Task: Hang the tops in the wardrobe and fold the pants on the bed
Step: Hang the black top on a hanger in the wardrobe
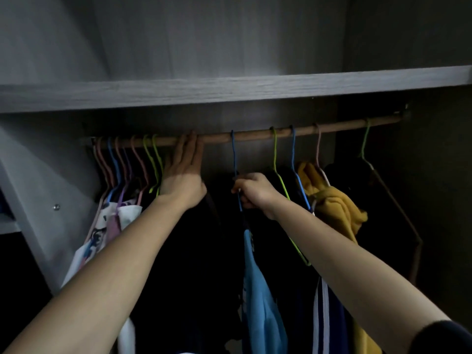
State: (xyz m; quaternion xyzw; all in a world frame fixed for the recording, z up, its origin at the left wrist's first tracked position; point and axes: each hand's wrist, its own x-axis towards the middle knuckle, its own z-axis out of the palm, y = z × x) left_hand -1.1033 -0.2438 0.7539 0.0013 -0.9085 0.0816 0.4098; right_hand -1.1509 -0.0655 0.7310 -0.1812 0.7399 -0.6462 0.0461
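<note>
A wooden rail runs across the dark wardrobe under a grey shelf. My right hand grips the neck of a blue hanger whose hook sits over the rail; a light blue top hangs below it. My left hand is raised with straight fingers, the fingertips touching the rail, pressing against a bunch of hangers packed at the left end.
The grey shelf juts out just above the rail. To the right hang a green hanger, a yellow garment, a striped dark top and a dark garment. Patterned white clothes hang left.
</note>
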